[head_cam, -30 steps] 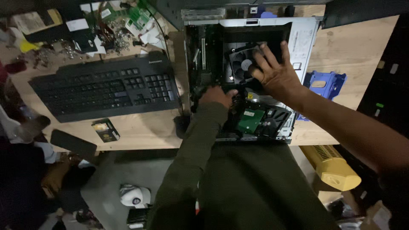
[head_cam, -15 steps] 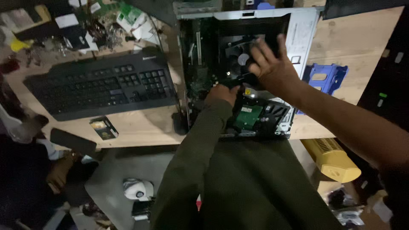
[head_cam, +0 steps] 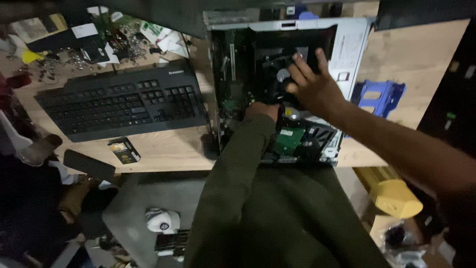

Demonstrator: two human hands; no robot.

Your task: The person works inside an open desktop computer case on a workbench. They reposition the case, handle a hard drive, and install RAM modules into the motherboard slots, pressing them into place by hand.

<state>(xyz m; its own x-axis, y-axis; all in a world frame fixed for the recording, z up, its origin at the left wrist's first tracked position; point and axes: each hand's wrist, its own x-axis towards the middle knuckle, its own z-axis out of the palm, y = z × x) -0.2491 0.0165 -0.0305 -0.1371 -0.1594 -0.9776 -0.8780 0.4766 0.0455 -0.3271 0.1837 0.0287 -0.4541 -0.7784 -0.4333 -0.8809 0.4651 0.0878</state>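
Cluttered wooden bench (head_cam: 421, 64) is carrying an open computer case (head_cam: 347, 49), where the right hand (head_cam: 310, 87) has slid up and is gripping the black fan (head_cam: 277, 67), while the left hand (head_cam: 262, 110) is reaching inside, grip hidden.

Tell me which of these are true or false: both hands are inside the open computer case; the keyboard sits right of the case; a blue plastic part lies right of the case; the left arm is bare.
1. Both hands are inside the open computer case. True: the left hand and right hand reach in.
2. The keyboard sits right of the case. False: it lies to its left.
3. A blue plastic part lies right of the case. True.
4. The left arm is bare. False: it wears a dark green sleeve.
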